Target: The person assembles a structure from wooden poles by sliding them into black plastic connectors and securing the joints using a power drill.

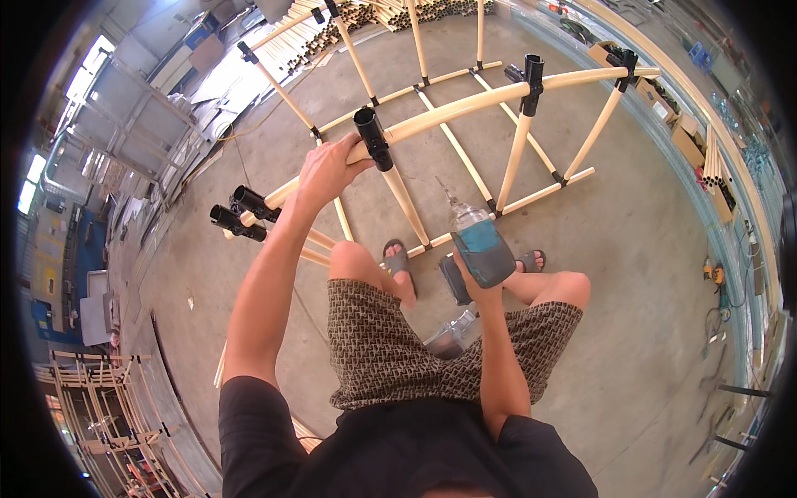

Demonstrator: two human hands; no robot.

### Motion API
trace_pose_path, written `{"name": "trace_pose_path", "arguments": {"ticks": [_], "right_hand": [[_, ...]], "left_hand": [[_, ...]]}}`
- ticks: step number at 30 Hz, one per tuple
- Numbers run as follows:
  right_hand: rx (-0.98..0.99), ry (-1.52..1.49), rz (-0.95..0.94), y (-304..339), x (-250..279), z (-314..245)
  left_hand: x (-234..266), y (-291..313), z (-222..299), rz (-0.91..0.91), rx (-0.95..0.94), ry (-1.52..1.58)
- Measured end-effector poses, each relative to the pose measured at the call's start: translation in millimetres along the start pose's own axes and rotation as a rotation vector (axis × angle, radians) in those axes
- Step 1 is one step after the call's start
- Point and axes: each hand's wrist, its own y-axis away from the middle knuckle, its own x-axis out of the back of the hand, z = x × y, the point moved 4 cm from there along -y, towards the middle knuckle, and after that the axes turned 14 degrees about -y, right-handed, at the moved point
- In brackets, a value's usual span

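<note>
My left hand [330,173] is closed round a cream-coloured pipe [286,192], just left of a black pipe connector [372,139]. This pipe is the near upper rail of a frame of cream pipes and black joints standing in front of me. In my right hand [475,278] is a teal and dark-grey cordless drill [481,245], its long bit pointing away from me toward the frame. The bit's tip shows apart from the rail and the connector. A second power tool [451,336], partly hidden, lies low between my legs.
More black connectors [531,83] sit along the rail to the right, and two stick out at its left end [239,222]. Stacked pipes [378,15] lie at the back. Cardboard boxes [687,141] line the right side. Another pipe rack [108,415] stands at lower left.
</note>
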Motion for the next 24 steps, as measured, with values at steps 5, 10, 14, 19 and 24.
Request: {"name": "trace_pose_path", "arguments": {"ticks": [5, 10, 14, 19, 24], "right_hand": [[-0.013, -0.232, -0.026, -16, -7, -42], [0.017, -0.274, -0.069, -10, -29, -5], [-0.055, -0.352, -0.082, -16, -52, -5], [-0.086, -0.487, -0.028, -26, -63, -32], [-0.053, -0.387, -0.03, -31, -61, -28]], "left_hand": [[-3, -4, 1, -0.07, -0.011, -0.091], [-5, -10, 7, -0.108, -0.067, -0.223], [-9, -6, 10, 0.093, -0.222, -0.115], [-8, -5, 12, -0.034, -0.048, -0.208], [-17, -5, 8, -0.053, 0.008, -0.261]]}}
